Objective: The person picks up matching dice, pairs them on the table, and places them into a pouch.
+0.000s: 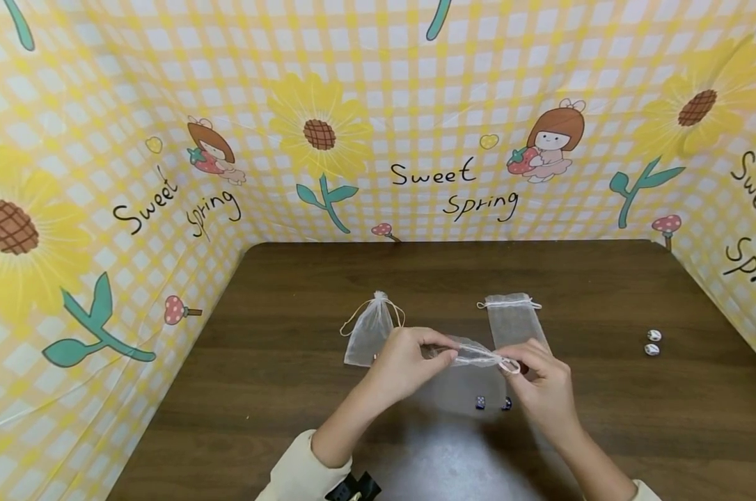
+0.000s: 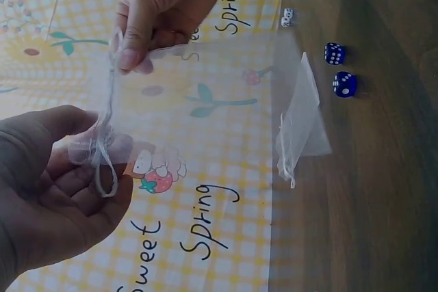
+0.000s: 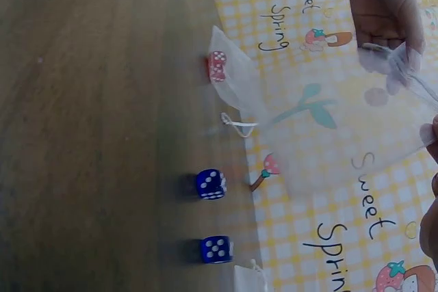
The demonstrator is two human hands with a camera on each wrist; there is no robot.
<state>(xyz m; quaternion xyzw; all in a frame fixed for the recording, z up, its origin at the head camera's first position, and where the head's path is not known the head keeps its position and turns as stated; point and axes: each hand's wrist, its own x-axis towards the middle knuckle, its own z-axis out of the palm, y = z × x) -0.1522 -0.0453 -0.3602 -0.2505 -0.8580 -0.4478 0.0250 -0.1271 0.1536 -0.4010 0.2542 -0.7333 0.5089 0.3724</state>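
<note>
The right hand point(image 1: 544, 390) is mostly cut off in its wrist view; the left hand point(image 1: 403, 365) curls its fingers and pinches the mouth of the sheer organza bag point(image 1: 468, 379); the right pinches the other side with its drawstring; the bag hangs above the table point(image 1: 603, 431), just over two blue dice point(image 3: 213, 217), thin and nearly transparent.

Sheer organza pouch point(image 1: 472, 379), glossy plastic dice point(image 3: 211, 184), matt wood table point(image 1: 603, 278).
</note>
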